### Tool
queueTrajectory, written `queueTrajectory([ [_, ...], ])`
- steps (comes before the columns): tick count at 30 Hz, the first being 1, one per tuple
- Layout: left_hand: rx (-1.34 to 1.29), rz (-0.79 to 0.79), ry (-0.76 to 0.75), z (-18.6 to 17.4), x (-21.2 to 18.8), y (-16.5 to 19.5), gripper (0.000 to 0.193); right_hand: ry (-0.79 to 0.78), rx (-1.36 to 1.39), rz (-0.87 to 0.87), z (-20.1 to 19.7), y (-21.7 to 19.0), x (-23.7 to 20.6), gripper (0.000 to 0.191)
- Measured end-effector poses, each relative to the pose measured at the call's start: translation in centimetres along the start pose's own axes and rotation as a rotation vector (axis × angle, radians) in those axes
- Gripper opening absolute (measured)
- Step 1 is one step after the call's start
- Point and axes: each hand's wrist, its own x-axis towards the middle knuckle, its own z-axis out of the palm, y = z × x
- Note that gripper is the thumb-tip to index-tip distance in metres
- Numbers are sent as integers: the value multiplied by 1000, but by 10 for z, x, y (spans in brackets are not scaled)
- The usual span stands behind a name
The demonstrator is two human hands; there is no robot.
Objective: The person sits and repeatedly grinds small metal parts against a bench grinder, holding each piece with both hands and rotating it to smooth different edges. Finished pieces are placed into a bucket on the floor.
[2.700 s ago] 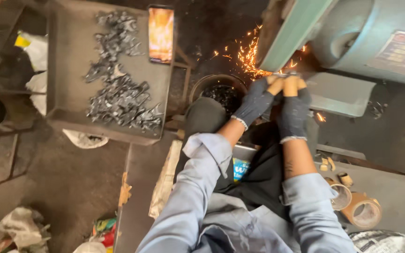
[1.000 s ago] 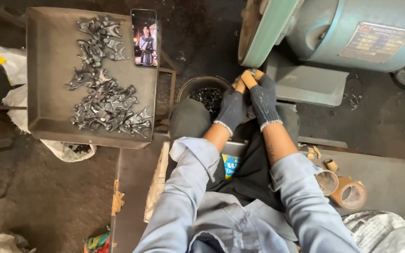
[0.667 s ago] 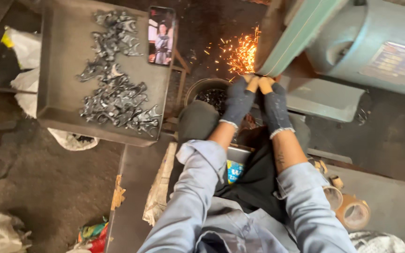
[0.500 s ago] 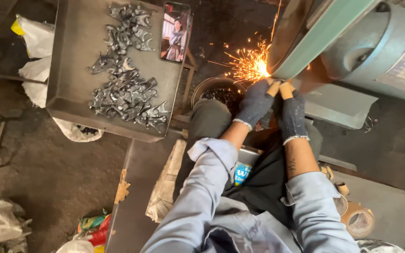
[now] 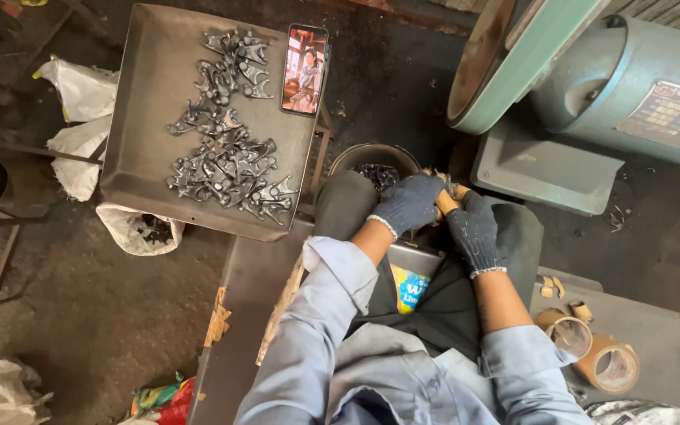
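Observation:
Both my hands wear dark knit gloves with taped fingertips. My left hand and my right hand are pressed together over my knees, gripping a small metal part between the fingers; most of it is hidden. They sit below the edge of the green-guarded grinding wheel, apart from it, with no sparks. A round bowl of dark metal pieces stands just beyond my left hand. A pile of shiny metal castings lies on a grey steel tray to the left.
A phone with a lit screen lies on the tray's far right corner. The grinder's blue-grey motor fills the upper right. Rolls of brown tape lie by my right elbow. White sacks sit left of the tray.
My hands have pulled back from the wheel toward my knees and the sparks have stopped. The view has shifted a little.

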Motion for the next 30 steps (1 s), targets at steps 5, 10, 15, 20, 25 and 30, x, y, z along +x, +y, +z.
queueTrajectory([
  [5,-84,169,193,-21,-16,19,51,-81,364,-167,-14,5,-5,44],
  [10,-967,257,-93,-27,9,24,42,-446,807,-373,-24,23,27,46],
  [15,-1134,242,-78,-2,69,-12,22,-225,729,-502,-5,34,77,36],
  [20,-1266,70,30,15,100,-41,22,-227,844,-104,18,25,100,37],
  [25,-1119,307,-60,-1,81,-29,30,-369,1121,-172,3,1,80,36],
  [30,-211,180,91,-35,10,18,54,-250,659,-482,-23,-2,23,45],
])
